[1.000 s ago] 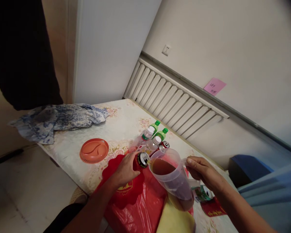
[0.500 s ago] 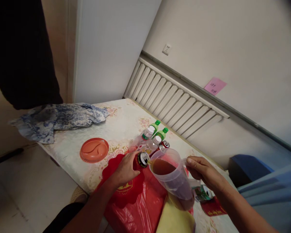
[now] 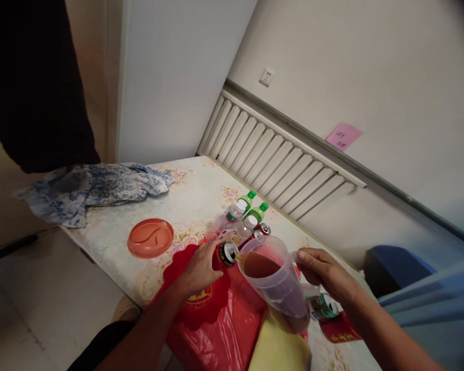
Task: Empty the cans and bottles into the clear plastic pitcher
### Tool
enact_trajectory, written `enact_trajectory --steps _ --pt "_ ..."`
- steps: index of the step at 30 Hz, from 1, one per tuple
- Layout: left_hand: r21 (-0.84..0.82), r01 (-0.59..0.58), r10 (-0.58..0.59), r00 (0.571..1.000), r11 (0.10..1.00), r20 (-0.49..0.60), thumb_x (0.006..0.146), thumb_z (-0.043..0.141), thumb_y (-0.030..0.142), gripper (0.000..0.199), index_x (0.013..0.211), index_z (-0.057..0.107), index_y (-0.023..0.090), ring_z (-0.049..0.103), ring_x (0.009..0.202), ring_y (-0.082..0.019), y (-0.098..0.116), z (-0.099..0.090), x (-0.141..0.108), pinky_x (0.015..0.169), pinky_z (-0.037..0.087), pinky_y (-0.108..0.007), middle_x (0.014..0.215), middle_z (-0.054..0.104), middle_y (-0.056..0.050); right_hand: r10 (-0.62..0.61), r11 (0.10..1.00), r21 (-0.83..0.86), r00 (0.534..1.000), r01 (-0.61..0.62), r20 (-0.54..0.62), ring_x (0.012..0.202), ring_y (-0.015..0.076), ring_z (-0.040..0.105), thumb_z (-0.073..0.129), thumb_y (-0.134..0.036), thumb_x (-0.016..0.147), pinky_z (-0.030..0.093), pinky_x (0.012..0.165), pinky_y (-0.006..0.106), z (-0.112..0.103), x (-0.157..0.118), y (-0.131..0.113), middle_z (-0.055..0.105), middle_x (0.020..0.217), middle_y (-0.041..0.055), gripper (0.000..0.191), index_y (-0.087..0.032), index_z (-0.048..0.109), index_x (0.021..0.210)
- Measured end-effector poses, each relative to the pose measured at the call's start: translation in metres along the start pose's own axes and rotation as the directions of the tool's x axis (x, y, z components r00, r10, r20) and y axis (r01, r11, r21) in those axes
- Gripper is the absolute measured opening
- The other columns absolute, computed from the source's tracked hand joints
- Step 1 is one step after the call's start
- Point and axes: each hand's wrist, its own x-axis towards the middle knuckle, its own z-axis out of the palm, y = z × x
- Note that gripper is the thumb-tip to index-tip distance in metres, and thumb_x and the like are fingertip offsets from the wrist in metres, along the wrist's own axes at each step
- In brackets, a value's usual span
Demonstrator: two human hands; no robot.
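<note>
My left hand [image 3: 203, 265] is closed around a dark drink can [image 3: 225, 255] with an opened silver top. The can tips to the right, and yellowish liquid runs from its mouth at the rim of a clear plastic pitcher [image 3: 280, 293]. Brown liquid fills much of the pitcher, which leans toward the can. By its handle, my right hand [image 3: 319, 268] grips the pitcher. Beneath them lie a red scalloped tray [image 3: 216, 306], shiny red plastic [image 3: 212, 340] and a yellow cloth-like sheet [image 3: 280, 348].
Two green-capped bottles [image 3: 258, 211], two white-capped clear bottles [image 3: 237, 210] and red cans [image 3: 263, 230] stand behind the pitcher. A green can [image 3: 322, 307] and a red packet [image 3: 340, 330] sit right. An orange divided plate [image 3: 150, 238] and a blue-patterned cloth [image 3: 112, 185] lie left. A radiator [image 3: 270, 149] borders the table.
Hardly anything differs. The can and pitcher keep their places in my hands, with liquid still running from the can.
</note>
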Motion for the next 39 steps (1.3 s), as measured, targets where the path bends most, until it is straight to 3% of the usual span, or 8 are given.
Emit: enact_trajectory --steps 7,14,32,39 --pt "-0.023 -0.046 0.045 0.999 0.999 -0.011 0.060 0.063 0.013 0.078 0.133 0.039 0.030 0.040 0.136 -0.022 -0.0028 0.0000 0.0001 0.111 0.032 -0.032 0.144 0.047 -0.001 0.003 1.000 0.007 1.000 -0.003 0.008 0.046 0.0075 0.021 0.054 -0.062 0.083 0.015 0.045 0.025 -0.0003 0.0003 -0.0012 0.029 0.048 -0.0078 0.051 -0.020 0.043 0.057" --pt "-0.023 0.023 -0.023 1.000 0.999 0.020 0.060 0.063 0.011 0.081 0.133 0.039 0.037 0.039 0.136 -0.025 0.0055 -0.0040 -0.0007 0.112 0.030 -0.036 0.145 0.047 0.001 0.002 1.000 0.000 1.000 -0.002 0.007 0.045 0.0074 0.021 0.054 -0.063 0.082 0.016 0.045 0.025 -0.0006 0.0010 0.0005 0.030 0.048 -0.0079 0.051 -0.020 0.043 0.057" --pt "-0.040 -0.065 0.064 0.998 0.997 -0.024 0.059 0.063 0.011 0.079 0.131 0.041 0.034 0.043 0.132 -0.023 -0.0028 -0.0012 -0.0003 0.109 0.033 -0.032 0.141 0.051 -0.002 0.013 1.000 -0.007 1.000 -0.013 0.020 0.045 0.0077 0.021 0.053 -0.062 0.083 0.015 0.045 0.025 0.0005 0.0018 0.0007 0.030 0.048 -0.0079 0.050 -0.020 0.043 0.058" --pt "-0.053 -0.044 0.043 0.999 0.998 -0.020 0.059 0.063 0.011 0.079 0.132 0.041 0.032 0.040 0.135 -0.024 -0.0026 -0.0007 0.0005 0.110 0.032 -0.032 0.142 0.050 -0.002 0.003 1.000 0.017 1.000 -0.003 0.000 0.045 0.0076 0.022 0.054 -0.062 0.083 0.016 0.045 0.025 0.0020 0.0009 0.0033 0.031 0.047 -0.0077 0.051 -0.020 0.043 0.057"
